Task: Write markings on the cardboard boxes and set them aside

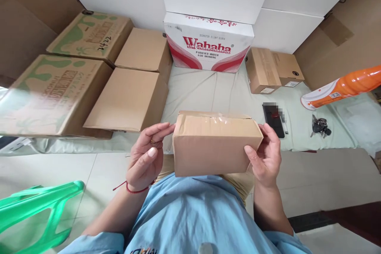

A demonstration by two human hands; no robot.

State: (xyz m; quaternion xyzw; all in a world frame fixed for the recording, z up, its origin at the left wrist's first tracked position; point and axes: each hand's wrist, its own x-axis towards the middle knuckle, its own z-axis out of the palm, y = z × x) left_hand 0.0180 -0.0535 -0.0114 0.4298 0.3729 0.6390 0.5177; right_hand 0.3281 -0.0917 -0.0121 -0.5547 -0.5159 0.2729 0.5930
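Note:
A brown cardboard box [214, 152] is held up at the table's front edge, before my blue shirt. Shiny clear tape runs along its upper face, and a seam shows at the far edge. My right hand [266, 156] grips the right end, thumb on the near face and fingers behind the corner. At the left end is my left hand [147, 152], fingers stretched out with their tips at the box's upper corner and the thumb apart from it. A ring and a red cord bracelet are on that side. The box's underside is hidden.
Coconut cartons [59, 91] and plain brown boxes [125, 99] stand left. A Wahaha water carton [210, 45] is at the back. Small boxes [263, 71], a phone [272, 119], keys [320, 126] and an orange bottle [339, 87] lie right. A green stool [44, 210] stands lower left.

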